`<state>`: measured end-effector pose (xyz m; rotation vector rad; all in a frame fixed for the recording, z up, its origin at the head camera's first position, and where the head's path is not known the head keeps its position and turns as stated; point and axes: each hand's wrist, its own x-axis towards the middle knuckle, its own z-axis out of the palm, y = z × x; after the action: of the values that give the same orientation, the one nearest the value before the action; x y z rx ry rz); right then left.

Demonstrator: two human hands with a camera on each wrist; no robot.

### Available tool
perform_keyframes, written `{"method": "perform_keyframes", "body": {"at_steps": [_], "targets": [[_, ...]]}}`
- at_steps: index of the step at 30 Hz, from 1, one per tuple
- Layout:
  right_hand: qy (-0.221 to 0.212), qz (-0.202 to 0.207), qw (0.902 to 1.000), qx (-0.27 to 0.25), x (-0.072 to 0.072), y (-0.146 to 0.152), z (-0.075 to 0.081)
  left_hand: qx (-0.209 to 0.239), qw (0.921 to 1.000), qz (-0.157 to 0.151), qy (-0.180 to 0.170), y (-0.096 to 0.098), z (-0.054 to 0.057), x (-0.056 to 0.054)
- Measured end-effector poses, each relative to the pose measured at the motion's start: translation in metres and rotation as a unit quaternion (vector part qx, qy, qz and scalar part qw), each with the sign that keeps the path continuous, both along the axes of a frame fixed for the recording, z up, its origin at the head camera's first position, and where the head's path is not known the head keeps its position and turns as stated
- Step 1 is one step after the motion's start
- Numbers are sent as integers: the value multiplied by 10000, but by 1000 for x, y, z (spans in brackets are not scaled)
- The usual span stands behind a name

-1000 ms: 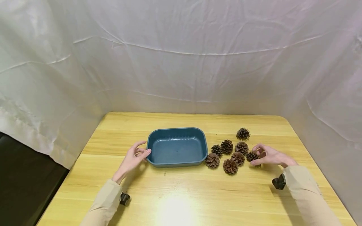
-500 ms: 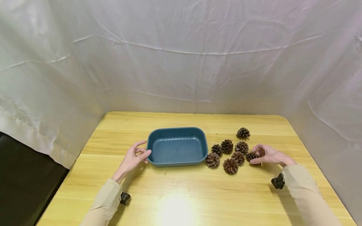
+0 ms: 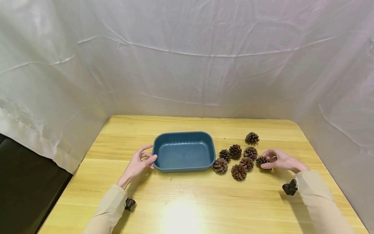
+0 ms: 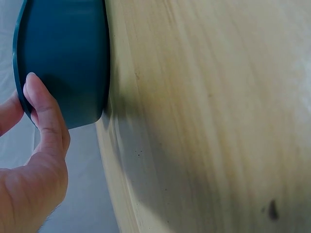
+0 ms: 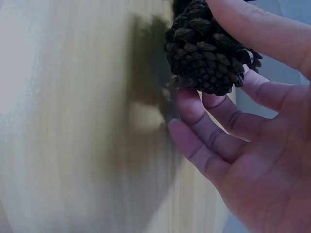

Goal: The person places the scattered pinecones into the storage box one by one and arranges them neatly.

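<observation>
Lower left, left hand (image 3: 137, 165) is pinching the tray (image 3: 183, 157); lower right, right hand (image 3: 282, 161) is gripping a pinecone (image 5: 206, 58), fingers curled!

Head view: cone (image 3: 262, 161) at 4 o'clock, partly hidden by right hand (image 3: 284, 162); left sleeve (image 3: 106, 206) cut off at 7. Left wrist view: tray (image 4: 68, 53) cut off at 11; mark (image 4: 272, 210) at 4, blurred. Right wrist view: cone cropped at 12.
</observation>
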<state>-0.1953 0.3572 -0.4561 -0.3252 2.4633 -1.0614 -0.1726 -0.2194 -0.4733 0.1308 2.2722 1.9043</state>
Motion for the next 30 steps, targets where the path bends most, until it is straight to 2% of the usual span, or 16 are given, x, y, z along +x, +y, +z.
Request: {"method": "perform_keyframes", "body": {"at_steps": [10, 13, 17, 23, 30], "targets": [[260, 14, 9988, -417, -3, -3, 28, 63, 9999, -39, -125, 0, 1, 0], [283, -3, 9988, -394, -7, -9, 36, 101, 9998, -46, -175, 0, 1, 0], [238, 47, 9988, -415, -14, -17, 48, 150, 9997, -52, -204, 0, 2, 0], [174, 71, 9973, -708, -21, -30, 64, 234, 9994, -56, -236, 1, 3, 0], [356, 107, 9980, -518, -30, -48, 79, 249, 9994, -68, -243, 1, 3, 0]]}}
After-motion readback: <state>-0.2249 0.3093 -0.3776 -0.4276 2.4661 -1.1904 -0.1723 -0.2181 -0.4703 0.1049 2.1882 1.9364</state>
